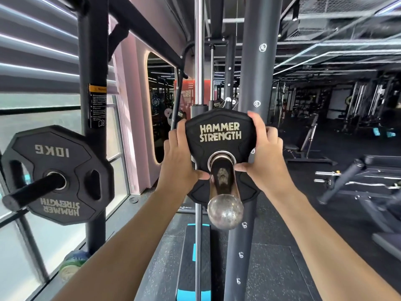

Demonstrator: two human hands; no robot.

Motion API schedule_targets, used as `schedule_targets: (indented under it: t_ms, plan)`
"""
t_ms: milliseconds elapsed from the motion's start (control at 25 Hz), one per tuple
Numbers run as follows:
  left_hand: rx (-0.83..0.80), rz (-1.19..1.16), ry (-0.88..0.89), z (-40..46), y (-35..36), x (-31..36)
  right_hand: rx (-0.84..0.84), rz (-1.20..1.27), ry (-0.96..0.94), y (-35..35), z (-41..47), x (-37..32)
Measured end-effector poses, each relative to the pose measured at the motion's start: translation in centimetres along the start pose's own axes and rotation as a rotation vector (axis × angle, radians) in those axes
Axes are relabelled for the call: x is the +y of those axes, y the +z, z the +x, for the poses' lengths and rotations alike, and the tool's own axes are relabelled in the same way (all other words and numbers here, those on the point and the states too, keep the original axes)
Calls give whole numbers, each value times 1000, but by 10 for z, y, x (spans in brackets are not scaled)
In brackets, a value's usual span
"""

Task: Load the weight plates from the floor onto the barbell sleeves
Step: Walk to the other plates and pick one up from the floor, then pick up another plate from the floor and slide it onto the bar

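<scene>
Black rubber-coated weight plate (220,135) is sitting on the chrome barbell sleeve (224,181), with the left hand (180,161) and right hand (262,155) grasping its rim; it is probably being pushed inward. Whether more plates are waiting on the floor is impossible to tell.

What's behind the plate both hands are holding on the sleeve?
Behind the plate: a grey rack upright and a chrome guide rod rise above it. The sleeve's inner end is hidden by the plate.
</scene>
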State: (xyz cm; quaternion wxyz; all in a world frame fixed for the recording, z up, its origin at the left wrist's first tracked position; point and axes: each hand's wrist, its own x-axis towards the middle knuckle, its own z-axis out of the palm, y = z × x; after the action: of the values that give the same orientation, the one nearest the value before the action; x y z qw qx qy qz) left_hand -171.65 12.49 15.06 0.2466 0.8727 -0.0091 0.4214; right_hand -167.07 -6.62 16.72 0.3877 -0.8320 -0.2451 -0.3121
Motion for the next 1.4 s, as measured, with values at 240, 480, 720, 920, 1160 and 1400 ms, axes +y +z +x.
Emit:
schedule_targets:
  t_ms: [240,480,720,920,1160,1400]
  plan:
    - [24,4,-37,27,30,-15,-13,-75,29,23,30,17]
    - [58,30,-54,39,47,-23,-18,-105,31,36,45,26]
    - [25,116,-106,39,43,-22,-63,-185,35,32,49,18]
    - [-165,255,-176,18,3,-14,-252,-251,74,6,48,1]
    - [20,487,50,-27,-92,-1,-177,-125,-61,-20,28,-67]
    - [48,645,15,-71,-186,-9,-216,-32,-202,-17,-19,-155]
